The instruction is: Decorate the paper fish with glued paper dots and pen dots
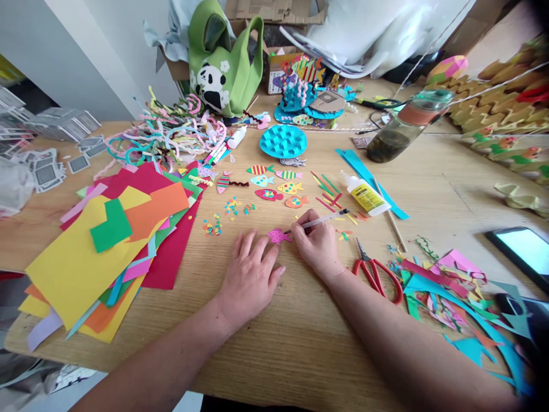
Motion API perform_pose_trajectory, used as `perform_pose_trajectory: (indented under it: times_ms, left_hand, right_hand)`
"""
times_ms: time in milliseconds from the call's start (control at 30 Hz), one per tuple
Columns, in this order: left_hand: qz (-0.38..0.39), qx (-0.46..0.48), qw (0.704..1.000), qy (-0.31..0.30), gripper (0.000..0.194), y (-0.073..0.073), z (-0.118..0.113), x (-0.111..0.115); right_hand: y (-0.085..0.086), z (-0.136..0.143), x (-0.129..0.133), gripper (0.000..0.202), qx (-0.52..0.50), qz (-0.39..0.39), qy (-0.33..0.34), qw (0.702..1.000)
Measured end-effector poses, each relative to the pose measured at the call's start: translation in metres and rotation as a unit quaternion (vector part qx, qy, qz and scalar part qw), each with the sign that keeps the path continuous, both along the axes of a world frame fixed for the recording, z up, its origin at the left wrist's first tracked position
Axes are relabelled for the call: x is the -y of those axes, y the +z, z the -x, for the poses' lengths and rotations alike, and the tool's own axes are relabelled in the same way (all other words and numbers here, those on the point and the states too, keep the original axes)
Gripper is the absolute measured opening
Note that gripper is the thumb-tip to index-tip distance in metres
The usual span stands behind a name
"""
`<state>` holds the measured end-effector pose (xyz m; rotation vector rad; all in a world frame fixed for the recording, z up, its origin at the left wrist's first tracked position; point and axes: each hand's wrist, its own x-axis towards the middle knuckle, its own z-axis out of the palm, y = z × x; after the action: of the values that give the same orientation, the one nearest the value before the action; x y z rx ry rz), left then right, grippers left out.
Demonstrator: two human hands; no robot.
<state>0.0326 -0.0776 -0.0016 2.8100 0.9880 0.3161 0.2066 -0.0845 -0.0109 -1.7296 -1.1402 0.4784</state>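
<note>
A small pink paper fish [278,236] with dark dots lies flat on the wooden table [266,355]. My left hand [251,274] rests palm down beside it, fingers spread, fingertips at its left edge. In my right hand [315,243] is a slim pen [323,219], its tip at the fish's tail. Several decorated paper fish [269,194] lie just beyond, with small paper bits [213,226] to their left. Red-handled scissors [373,274] sit by my right forearm, and a glue bottle [366,194] lies behind them.
Coloured paper sheets [94,252] are piled at left, below tangled pipe cleaners [171,131]. Paper scraps [458,297] and a phone [525,252] are at right. A blue disc [283,141], green panda bag [227,68] and glass bottle [394,134] stand farther back.
</note>
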Motion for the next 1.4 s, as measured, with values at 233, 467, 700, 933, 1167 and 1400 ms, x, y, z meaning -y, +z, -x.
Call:
perform_pose_trajectory:
  times_ms: [233, 467, 700, 933, 1167, 1400]
  left_hand:
    - [-0.001, -0.003, 1.0, -0.001, 0.039, -0.0006, 0.0004, -0.0001]
    - [0.001, -0.003, 1.0, -0.001, 0.039, 0.0006, 0.0, -0.0006]
    - [-0.003, -0.002, 1.0, -0.002, 0.039, 0.0003, -0.0002, -0.0007]
    - [0.001, -0.003, 1.0, -0.001, 0.04, 0.0004, -0.0005, -0.0005]
    - [0.0, -0.002, 1.0, -0.001, 0.039, 0.0005, 0.0002, -0.0004]
    - [-0.003, -0.004, 1.0, -0.001, 0.039, 0.0005, -0.0003, -0.0005]
  right_hand:
    - [-0.0021, -0.0006, 0.0001, 0.008, 0.006, 0.017, 0.013, 1.0]
    - [-0.001, -0.0006, -0.0003, 0.008, 0.008, 0.029, 0.013, 0.999]
    - [-0.0017, -0.0006, -0.0005, 0.009, 0.008, 0.029, 0.017, 0.999]
    - [-0.0005, -0.0008, -0.0004, 0.009, 0.01, 0.03, 0.017, 0.999]
    - [-0.0004, -0.0002, -0.0006, 0.01, 0.013, 0.026, 0.02, 0.999]
    - [-0.0017, -0.0006, -0.001, 0.01, 0.01, 0.032, 0.012, 0.999]
